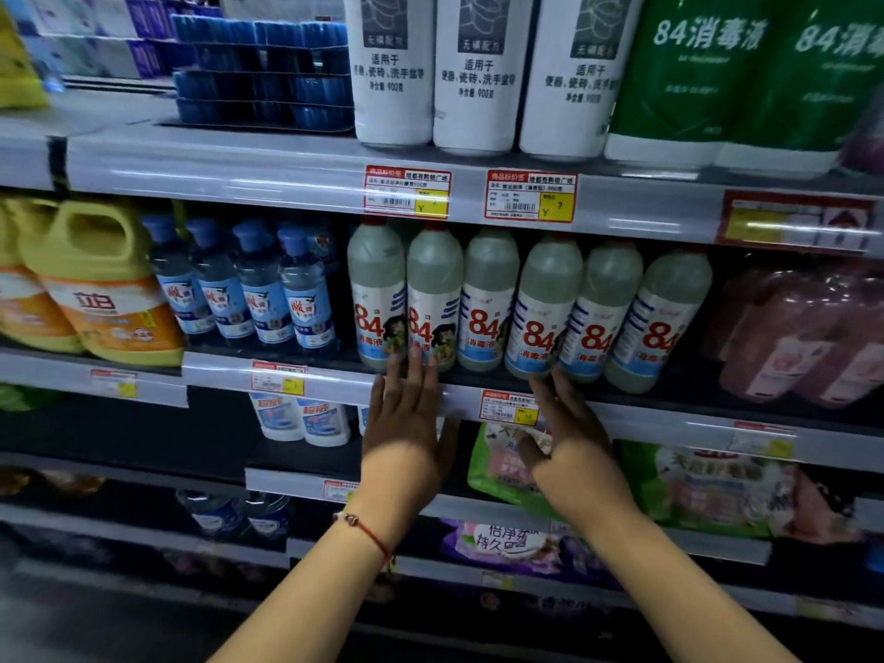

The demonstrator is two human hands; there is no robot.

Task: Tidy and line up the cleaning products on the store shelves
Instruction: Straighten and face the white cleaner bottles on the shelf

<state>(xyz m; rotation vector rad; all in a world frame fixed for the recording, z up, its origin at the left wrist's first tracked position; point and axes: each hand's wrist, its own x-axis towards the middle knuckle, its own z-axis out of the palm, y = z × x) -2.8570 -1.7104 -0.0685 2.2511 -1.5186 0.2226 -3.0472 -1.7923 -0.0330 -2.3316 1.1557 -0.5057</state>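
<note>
Several pale "84" disinfectant bottles [488, 303] with red caps stand in a row at the front of the middle shelf [646, 418]. My left hand [406, 423] is spread flat, and its fingertips touch the bases of the two leftmost bottles. My right hand [569, 437] is open too, with its fingers just below the base of the fourth bottle [543, 308]. Neither hand holds anything. A red string bracelet circles my left wrist.
Blue-capped bottles [268, 284] and yellow jugs [95, 284] stand to the left on the same shelf, pink packs [799, 332] to the right. White bottles [478, 69] and green "84" jugs [727, 74] fill the shelf above. Refill bags [693, 485] lie below.
</note>
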